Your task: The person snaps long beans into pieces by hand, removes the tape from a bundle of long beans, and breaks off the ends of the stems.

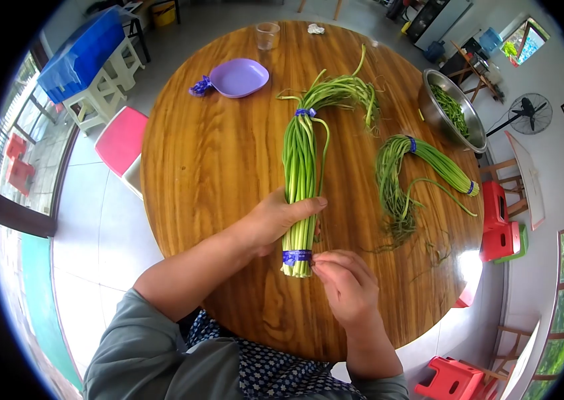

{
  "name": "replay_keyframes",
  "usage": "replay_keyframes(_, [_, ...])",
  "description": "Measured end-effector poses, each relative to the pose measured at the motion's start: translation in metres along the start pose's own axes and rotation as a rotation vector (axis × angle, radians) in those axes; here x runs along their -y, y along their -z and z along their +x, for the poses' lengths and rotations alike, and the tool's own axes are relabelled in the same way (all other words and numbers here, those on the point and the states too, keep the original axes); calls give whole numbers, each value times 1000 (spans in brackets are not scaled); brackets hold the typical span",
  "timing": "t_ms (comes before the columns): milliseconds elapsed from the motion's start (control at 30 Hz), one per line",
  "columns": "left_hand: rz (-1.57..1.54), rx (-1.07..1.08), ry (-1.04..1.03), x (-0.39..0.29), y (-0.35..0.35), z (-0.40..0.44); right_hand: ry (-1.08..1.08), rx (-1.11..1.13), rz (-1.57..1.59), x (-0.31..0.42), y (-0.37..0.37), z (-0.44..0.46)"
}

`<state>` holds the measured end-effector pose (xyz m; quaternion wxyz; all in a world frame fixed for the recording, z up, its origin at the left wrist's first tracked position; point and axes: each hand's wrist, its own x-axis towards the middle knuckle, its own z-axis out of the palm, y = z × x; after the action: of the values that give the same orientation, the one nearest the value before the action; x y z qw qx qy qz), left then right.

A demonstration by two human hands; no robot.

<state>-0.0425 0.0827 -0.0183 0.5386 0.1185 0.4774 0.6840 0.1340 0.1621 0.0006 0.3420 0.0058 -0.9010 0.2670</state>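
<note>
A bundle of garlic scapes lies lengthwise in front of me, its thin curly tips bending right at the far end. Purple tape binds its cut ends, and a second purple band wraps it farther up. My left hand is closed around the lower stems, thumb across the top. At the right edge of the lower tape, my right hand pinches with thumb and fingertips; what exactly is between them is mostly hidden. A second taped bundle of garlic scapes rests to the right, with tangled tips.
A steel bowl with cut green pieces stands at the table's right edge. Toward the back left are a purple plate, crumpled purple tape and a clear cup. Crumpled white tissue sits at the far edge.
</note>
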Motion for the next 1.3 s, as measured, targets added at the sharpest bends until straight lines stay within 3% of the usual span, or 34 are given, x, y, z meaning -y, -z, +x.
replay_keyframes(300, [57, -30, -8, 5, 1, 1, 77, 66, -50, -2, -2, -3])
replay_keyframes(733, [116, -79, 19, 3, -1, 2, 53, -33, -199, 9, -18, -6])
replay_keyframes(1000, [-80, -1, 9, 7, 0, 6, -311, -115, 182, 6, -19, -3])
replay_keyframes(1233, [-131, 50, 73, 14, 6, 7, -363, -69, 343, 7, -9, -4])
replay_keyframes(1300, [-130, 55, 71, 14, 6, 5, -290, -6, 312, 7, -4, -4])
